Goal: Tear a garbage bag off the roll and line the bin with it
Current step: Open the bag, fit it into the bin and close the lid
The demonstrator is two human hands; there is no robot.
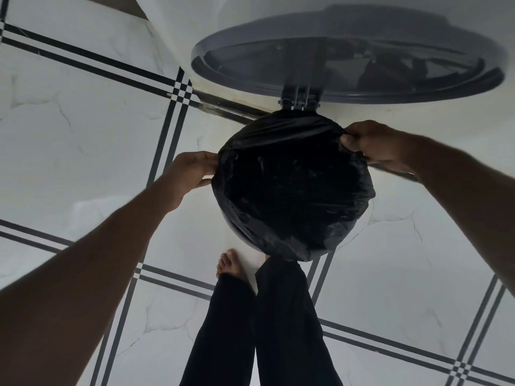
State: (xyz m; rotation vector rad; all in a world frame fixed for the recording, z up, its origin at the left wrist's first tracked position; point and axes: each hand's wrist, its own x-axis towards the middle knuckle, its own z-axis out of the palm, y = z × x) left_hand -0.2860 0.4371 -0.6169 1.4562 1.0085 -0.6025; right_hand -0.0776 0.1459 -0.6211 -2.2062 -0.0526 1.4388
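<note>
A black garbage bag is sitting in the round bin, its mouth folded over the rim almost all the way round; a sliver of grey rim is showing at 7 o'clock. The left hand is grasping the bag's edge at 9 o'clock, fingers curled over the plastic. The right hand is pinching the edge at 2 o'clock. The hinged grey lid is standing open at 12 o'clock against the white wall. A bare foot and black trouser legs are standing on the white tiled floor at 6 o'clock.
</note>
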